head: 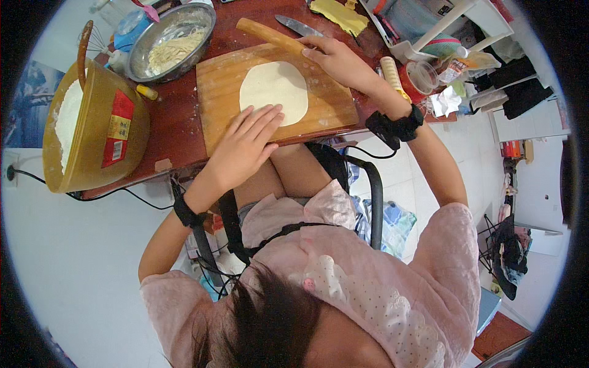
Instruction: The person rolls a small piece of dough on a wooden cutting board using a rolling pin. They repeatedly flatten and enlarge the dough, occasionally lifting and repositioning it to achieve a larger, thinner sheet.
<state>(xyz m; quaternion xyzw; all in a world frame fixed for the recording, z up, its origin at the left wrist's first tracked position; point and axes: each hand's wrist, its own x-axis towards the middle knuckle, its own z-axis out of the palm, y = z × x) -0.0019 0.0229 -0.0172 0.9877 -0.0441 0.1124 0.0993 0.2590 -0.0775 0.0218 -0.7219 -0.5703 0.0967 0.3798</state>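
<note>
A flat, rounded sheet of rolled dough (274, 87) lies on a wooden board (331, 110). My left hand (248, 138) rests with its fingertips on the dough's near edge, fingers extended, holding nothing. In my right hand (338, 60) is one end of a wooden rolling pin (271, 37), gripped at the board's far right side. The pin slants away to the upper left, clear of the dough sheet. Part of the pin's near end is hidden by my fingers.
A metal bowl (202, 41) holding floury, shaggy dough stands behind the board. Left of it is a large yellow tub (131, 147) of white flour. A knife (297, 25), a yellow cloth (338, 16) and a ridged cream-coloured roller (391, 76) lie around the board.
</note>
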